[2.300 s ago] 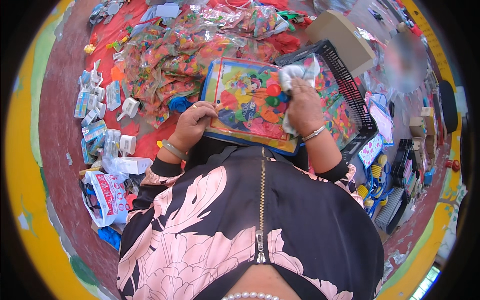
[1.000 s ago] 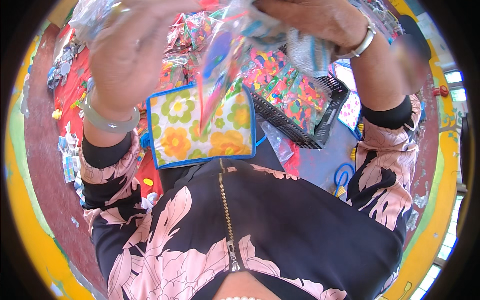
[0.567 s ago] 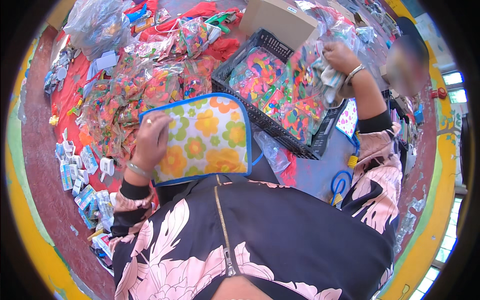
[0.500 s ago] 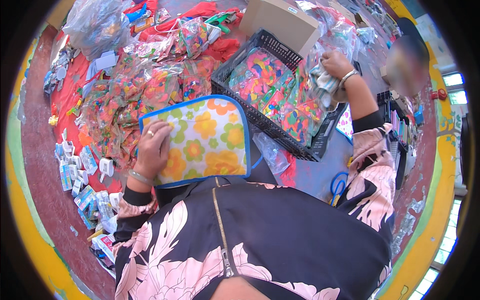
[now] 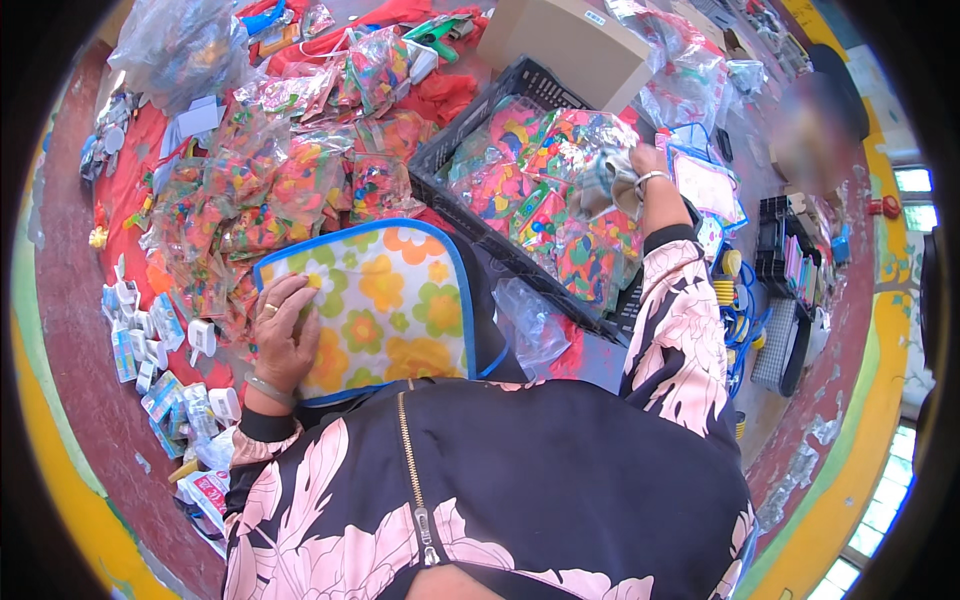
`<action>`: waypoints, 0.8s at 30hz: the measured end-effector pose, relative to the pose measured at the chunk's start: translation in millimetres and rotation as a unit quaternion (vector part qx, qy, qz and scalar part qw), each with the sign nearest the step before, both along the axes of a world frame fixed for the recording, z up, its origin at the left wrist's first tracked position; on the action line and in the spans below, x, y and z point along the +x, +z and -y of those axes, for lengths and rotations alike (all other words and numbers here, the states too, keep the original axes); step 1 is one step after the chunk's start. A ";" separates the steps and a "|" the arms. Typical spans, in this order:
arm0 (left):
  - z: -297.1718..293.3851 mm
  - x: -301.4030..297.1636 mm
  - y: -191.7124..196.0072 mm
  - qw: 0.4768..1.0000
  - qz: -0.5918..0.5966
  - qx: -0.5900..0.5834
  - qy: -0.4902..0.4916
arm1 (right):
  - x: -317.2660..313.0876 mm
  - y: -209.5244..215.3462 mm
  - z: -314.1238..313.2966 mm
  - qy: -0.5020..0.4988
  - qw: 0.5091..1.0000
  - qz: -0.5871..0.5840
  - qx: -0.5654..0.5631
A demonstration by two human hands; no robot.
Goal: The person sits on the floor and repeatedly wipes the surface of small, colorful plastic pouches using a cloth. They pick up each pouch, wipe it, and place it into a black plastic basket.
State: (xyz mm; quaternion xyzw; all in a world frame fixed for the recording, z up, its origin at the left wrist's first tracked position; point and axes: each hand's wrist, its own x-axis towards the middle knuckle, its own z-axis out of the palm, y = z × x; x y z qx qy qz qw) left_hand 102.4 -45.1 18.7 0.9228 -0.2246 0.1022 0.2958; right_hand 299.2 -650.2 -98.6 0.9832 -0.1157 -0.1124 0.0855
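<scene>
A floral mat (image 5: 385,275) with blue edging, printed in orange, yellow and green, lies across my lap. Over its left edge rests my left hand (image 5: 287,330), fingers lying flat on the surface and wearing a ring. My right hand (image 5: 648,168) is closed around a bunched grey-and-white checked cloth (image 5: 606,178). That cloth is over the right side of a black plastic crate (image 5: 455,205). Inside the crate are clear bags of colourful pieces (image 5: 560,150), partly covered by the cloth and my hand.
Bags of bright small pieces (image 5: 270,180) are heaped at the left on red sheeting. White gadgets and packages (image 5: 150,335) lie nearer. A cardboard box (image 5: 565,45) stands behind the crate. Blue-framed boards (image 5: 705,190) and a black basket (image 5: 785,240) are at right, near a person (image 5: 815,130).
My right hand has moved left and down with the cloth, from the crate's far right side to over its bags. The view has shifted slightly; my left hand stays on the mat.
</scene>
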 end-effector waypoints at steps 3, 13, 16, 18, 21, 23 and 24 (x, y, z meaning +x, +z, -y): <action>0.3 3.1 -2.0 1.000 -0.003 0.003 -0.007 | -41.0 -41.3 21.7 -0.126 0.986 -0.102 0.039; 0.9 0.0 6.2 1.000 0.012 0.002 -0.011 | -95.3 -23.5 -6.6 -0.195 0.957 -0.092 0.192; -8.3 4.2 -2.9 0.999 0.026 -0.033 -0.027 | -68.2 11.1 12.2 0.019 0.934 0.077 0.350; -12.2 -1.3 -9.1 0.998 0.029 -0.056 -0.029 | -69.7 101.7 -109.1 -0.045 0.767 0.208 0.605; -14.2 -3.2 -18.9 0.996 0.043 -0.078 -0.030 | -118.6 207.1 -254.2 0.047 0.693 0.268 0.668; -16.0 -4.9 -25.2 0.993 0.047 -0.109 -0.025 | -153.8 232.2 -313.7 0.119 0.800 0.223 0.543; -16.4 -5.3 -26.5 0.990 0.050 -0.131 -0.028 | -164.2 221.6 -332.4 0.239 0.791 0.238 0.511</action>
